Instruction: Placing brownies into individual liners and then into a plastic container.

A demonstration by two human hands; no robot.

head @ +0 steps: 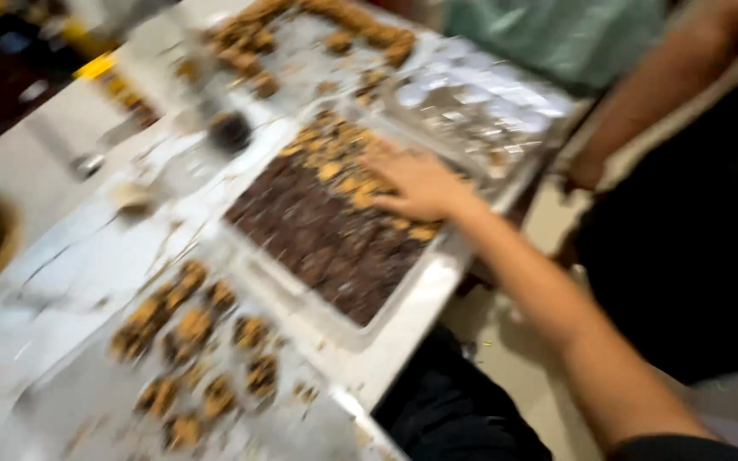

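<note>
Right hand (420,183) flat on seemingly crumbly tray (335,329).

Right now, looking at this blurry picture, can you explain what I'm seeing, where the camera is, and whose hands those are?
There is no machine here. The one picture comes from a camera worn on a person's head, looking down at a pale work table. The arm reaching in from the lower right is the wearer's right hand, fingers spread flat on small tan pieces in a shallow tray filled with dark crumbly stuff. It grips nothing that I can see. The left hand is out of view. Round brown-and-tan lumps sit on the table in front, more at the far end beside a clear plastic tray. The bare arm at upper right is another person's.
</note>
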